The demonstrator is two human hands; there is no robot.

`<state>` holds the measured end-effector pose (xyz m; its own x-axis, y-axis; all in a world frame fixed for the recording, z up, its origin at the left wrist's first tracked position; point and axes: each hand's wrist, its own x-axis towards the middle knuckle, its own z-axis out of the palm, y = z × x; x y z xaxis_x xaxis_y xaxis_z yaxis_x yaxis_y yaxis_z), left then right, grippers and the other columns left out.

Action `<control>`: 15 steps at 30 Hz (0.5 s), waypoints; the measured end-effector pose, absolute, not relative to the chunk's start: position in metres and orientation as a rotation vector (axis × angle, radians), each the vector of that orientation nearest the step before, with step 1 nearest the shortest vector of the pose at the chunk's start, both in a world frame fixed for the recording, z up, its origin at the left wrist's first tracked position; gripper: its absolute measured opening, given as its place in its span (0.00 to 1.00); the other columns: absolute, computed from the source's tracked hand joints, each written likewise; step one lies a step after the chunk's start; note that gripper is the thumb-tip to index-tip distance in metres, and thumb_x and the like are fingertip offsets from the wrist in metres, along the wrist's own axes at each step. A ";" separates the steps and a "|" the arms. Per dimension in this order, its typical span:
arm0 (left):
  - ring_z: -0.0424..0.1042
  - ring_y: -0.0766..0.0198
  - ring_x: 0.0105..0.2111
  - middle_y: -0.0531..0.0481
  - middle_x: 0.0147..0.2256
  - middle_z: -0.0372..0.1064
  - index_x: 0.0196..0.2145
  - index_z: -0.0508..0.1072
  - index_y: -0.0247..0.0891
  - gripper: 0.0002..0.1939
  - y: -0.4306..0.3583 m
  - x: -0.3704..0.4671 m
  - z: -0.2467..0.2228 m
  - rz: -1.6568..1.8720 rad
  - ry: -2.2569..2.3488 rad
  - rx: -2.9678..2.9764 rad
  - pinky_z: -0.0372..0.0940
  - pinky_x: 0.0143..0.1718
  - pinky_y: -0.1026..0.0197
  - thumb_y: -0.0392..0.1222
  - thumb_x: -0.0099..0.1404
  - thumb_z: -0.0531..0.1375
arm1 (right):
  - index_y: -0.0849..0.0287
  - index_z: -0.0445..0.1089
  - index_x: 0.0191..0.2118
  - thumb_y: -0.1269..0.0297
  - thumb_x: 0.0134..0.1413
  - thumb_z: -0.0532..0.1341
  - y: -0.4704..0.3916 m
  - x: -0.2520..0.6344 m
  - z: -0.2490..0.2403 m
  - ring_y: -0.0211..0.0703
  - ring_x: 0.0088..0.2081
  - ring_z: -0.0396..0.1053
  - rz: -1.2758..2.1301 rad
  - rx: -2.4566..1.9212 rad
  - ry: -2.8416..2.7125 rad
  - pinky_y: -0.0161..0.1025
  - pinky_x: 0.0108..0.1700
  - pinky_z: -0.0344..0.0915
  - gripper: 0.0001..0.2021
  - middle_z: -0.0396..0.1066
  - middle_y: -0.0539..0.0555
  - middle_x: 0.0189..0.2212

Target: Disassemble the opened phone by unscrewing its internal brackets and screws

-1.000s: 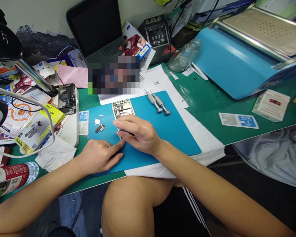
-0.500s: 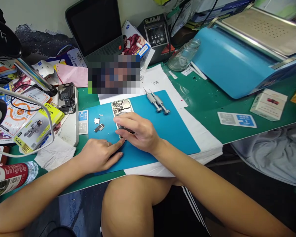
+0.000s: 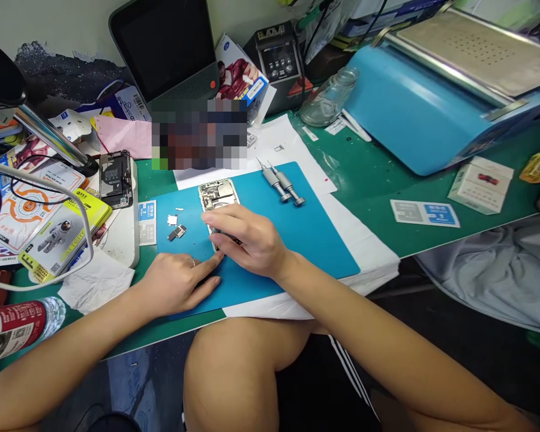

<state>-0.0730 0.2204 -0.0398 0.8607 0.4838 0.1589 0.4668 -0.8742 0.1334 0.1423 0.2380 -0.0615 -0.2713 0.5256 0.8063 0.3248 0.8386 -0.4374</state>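
Green desk (image 3: 364, 198) against a stained wall is carrying a blue work mat (image 3: 315, 240), and an opened phone (image 3: 219, 195) is lying on it, face of its inner parts up, lower half largely hidden by fingers. Left hand (image 3: 171, 282) is reaching in low, index finger extended to the phone's bottom edge, thumb parted and grasping nothing visible. Right hand (image 3: 252, 240) is arching over the lower half, thumb and index bent with a narrow gap between; cannot tell whether it is pinching anything. Two precision screwdrivers (image 3: 275, 182) are lying unused on the mat's far side; a white square piece (image 3: 173, 220) and a dark component (image 3: 177, 232) are sitting left of the phone. Judging from posture, both hands are doing fine work at the phone's lower end; next move seems to be calling for a steady frame and light fingertip pressure.
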 end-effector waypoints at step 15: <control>0.75 0.62 0.25 0.51 0.27 0.77 0.59 0.73 0.36 0.21 0.221 -0.072 -0.037 0.256 0.734 2.934 0.56 0.22 0.61 0.49 0.78 0.50 | 0.53 0.53 0.72 0.76 0.68 0.55 0.238 0.140 -0.063 0.44 0.47 0.77 0.170 -0.651 -1.871 0.44 0.48 0.78 0.30 0.78 0.58 0.50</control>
